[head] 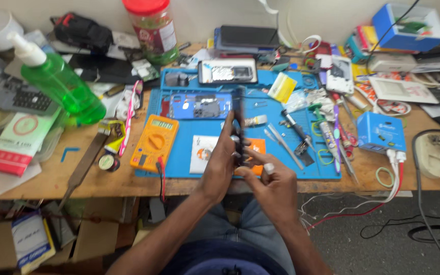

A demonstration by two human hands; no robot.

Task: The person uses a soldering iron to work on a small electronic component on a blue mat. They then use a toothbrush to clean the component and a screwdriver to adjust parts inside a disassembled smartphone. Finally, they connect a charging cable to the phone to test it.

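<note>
My left hand (221, 162) grips a dark mobile phone (239, 116), held edge-on and upright over the blue work mat (266, 104). My right hand (273, 183) sits just below and right of it, fingers pinched near the phone's lower edge, with a small white piece (269, 168) at the fingertips. An opened phone body with a blue frame (202, 106) lies flat on the mat behind the held phone. A silver phone panel (228, 71) rests at the mat's far edge.
An orange multimeter (155, 141) lies left on the mat, tweezers and screwdrivers (301, 137) to the right. A green pump bottle (59, 81), a red-lidded jar (153, 28), a blue power box (381, 133) and cables crowd the wooden bench (77, 178).
</note>
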